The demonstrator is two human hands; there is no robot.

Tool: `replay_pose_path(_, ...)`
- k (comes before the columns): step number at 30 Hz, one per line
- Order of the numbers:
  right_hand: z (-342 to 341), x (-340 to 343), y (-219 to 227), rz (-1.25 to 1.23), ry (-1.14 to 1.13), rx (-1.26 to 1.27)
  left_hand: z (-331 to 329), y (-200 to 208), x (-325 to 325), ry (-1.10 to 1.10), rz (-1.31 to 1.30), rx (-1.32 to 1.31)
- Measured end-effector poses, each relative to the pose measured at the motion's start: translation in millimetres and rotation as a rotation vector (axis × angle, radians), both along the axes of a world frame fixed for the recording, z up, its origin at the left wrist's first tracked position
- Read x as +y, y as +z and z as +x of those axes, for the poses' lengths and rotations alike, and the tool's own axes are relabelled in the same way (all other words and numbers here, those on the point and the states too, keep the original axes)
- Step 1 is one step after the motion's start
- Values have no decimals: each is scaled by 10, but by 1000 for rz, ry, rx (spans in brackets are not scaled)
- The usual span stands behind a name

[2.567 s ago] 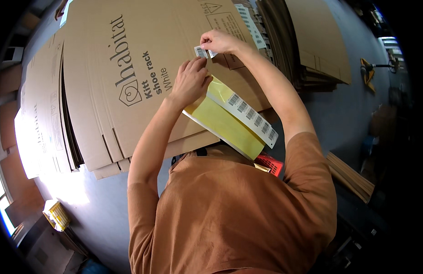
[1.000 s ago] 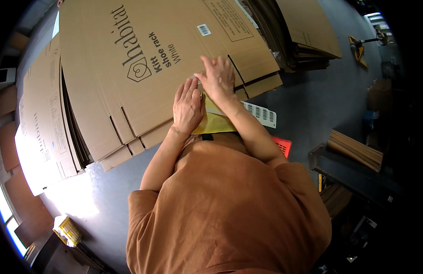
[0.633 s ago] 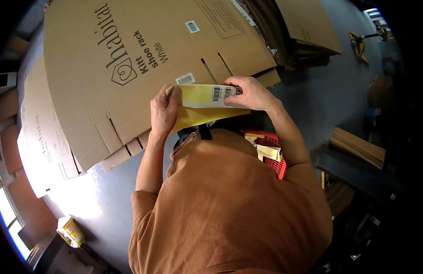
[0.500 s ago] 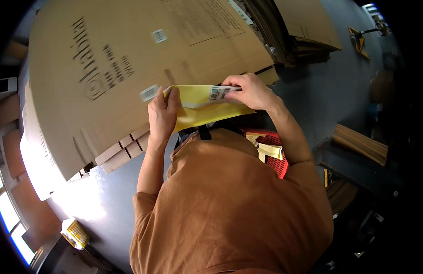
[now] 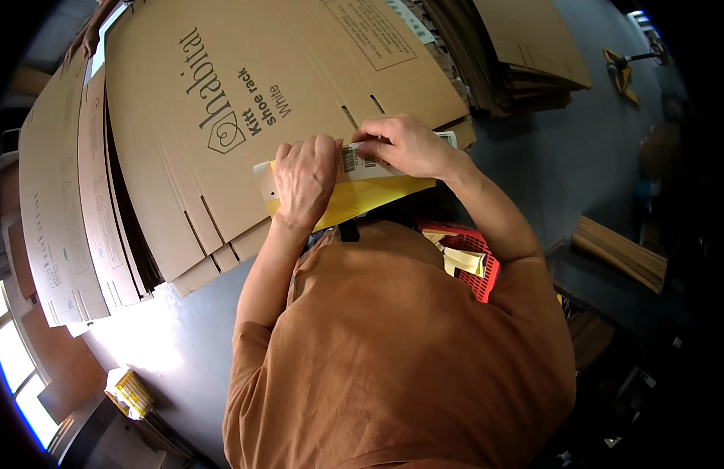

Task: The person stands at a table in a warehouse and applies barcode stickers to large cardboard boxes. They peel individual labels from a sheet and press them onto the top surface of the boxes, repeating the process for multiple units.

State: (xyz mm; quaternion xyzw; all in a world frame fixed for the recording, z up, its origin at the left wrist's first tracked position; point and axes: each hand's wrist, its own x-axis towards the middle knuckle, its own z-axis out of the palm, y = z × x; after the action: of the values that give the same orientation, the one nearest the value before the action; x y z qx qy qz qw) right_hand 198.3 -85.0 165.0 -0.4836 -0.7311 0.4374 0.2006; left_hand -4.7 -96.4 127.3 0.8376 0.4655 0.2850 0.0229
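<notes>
Both hands are at a yellow sheet of barcode labels (image 5: 370,196), held just above the near edge of a flat cardboard box (image 5: 245,70). The sheet carries a white strip with printed barcodes along its upper side. My left hand (image 5: 306,178) is closed over the sheet's left part, knuckles up, with its thumb hidden. My right hand (image 5: 409,147) pinches at the barcode strip with curled fingers, partly covering it. The cardboard box lies on top of a stack and bears dark print and slots.
More flattened cartons (image 5: 53,211) lean at the left, a person's arm (image 5: 88,31) above them. A darker cardboard stack (image 5: 534,47) stands at the far right. Close to my waist is a red basket (image 5: 487,291) with pale yellow papers. A yellow pallet jack (image 5: 620,78) stands farther off.
The sticker-bearing carton has moved away to the left, baring another without stickers. My left hand has moved right along the sheet and turned knuckles up; my right hand has shifted slightly left.
</notes>
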Motion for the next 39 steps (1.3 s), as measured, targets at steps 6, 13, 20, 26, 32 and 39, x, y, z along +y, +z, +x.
replay_pose_path(6, -36, 90, -243, 615, -6, 41, 23, -31, 96, 61, -106, 5)
replay_pose_path(13, 22, 232, -169, 730, 60, 72, 57, -43, 288, 149, -438, -53)
replay_pose_path(20, 197, 1266, 34, 102, -59, 188, -36, -529, 634, 35, -340, 68)
replay_pose_path(26, 238, 2298, -715, -76, 68, -143, 163, -438, 965, 4, -431, 47)
replay_pose_path(32, 148, 2479, -924, -75, 137, -119, 299, -416, 1144, 151, -524, 225)
replay_pose_path(39, 67, 2433, -935, -4, 89, -257, 427, -386, 1283, 168, -616, 335)
